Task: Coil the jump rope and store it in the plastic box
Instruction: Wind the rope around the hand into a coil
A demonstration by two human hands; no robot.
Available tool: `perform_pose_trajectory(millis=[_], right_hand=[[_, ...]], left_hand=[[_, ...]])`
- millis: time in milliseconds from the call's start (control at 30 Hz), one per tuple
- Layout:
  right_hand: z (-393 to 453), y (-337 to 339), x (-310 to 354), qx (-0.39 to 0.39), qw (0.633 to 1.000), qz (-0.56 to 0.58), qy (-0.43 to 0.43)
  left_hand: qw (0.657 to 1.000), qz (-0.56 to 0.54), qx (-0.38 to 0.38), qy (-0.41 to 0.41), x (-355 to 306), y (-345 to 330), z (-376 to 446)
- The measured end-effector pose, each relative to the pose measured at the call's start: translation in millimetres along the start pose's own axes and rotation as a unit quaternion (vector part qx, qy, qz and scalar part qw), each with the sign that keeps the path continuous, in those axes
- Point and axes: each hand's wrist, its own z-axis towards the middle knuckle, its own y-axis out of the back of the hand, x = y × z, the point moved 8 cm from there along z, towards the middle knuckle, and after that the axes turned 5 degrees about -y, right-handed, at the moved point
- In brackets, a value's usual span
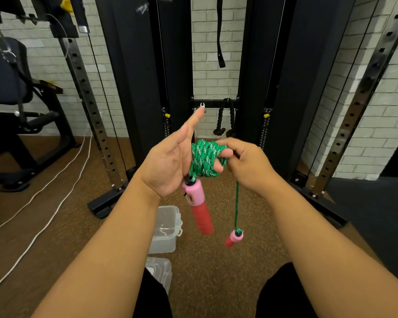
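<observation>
The green jump rope [205,158] is wound in many turns around the fingers of my left hand [170,161], whose thumb points up. One pink and red handle [199,207] hangs just below that palm. My right hand [248,164] pinches the rope at the coil's right side. From there a short free length drops to the second pink and red handle [233,238], which dangles in the air. The clear plastic box [167,228] stands open on the floor below my left forearm. Its clear lid [160,271] lies nearer to me.
A black cable machine frame [216,104] stands straight ahead with a black rope attachment [226,120] hanging from it. Perforated steel uprights [90,104] flank both sides. A seated gym machine [14,92] is at the left. White cables [55,187] run across the brown floor.
</observation>
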Motion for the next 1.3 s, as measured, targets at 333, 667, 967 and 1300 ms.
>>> perform_pose_trajectory(millis=[333,667,967,1300], right_hand=[[-35,-45,-3,0.108,0.990,-0.085,0.018],[-53,-41,49,0.152,0.954,-0.213,0.144],[-21,12,71,0.033,0.982,-0.129,0.134],[-2,18,47,0.012,0.999,-0.016,0.047]], left_hand=[[0.996,0.041,-0.056,-0.062,-8,9,2],[0.987,0.145,-0.075,-0.011,10,23,-2],[0.986,0.147,-0.072,0.023,10,15,-3],[0.996,0.084,-0.013,0.021,3,-5,-5]])
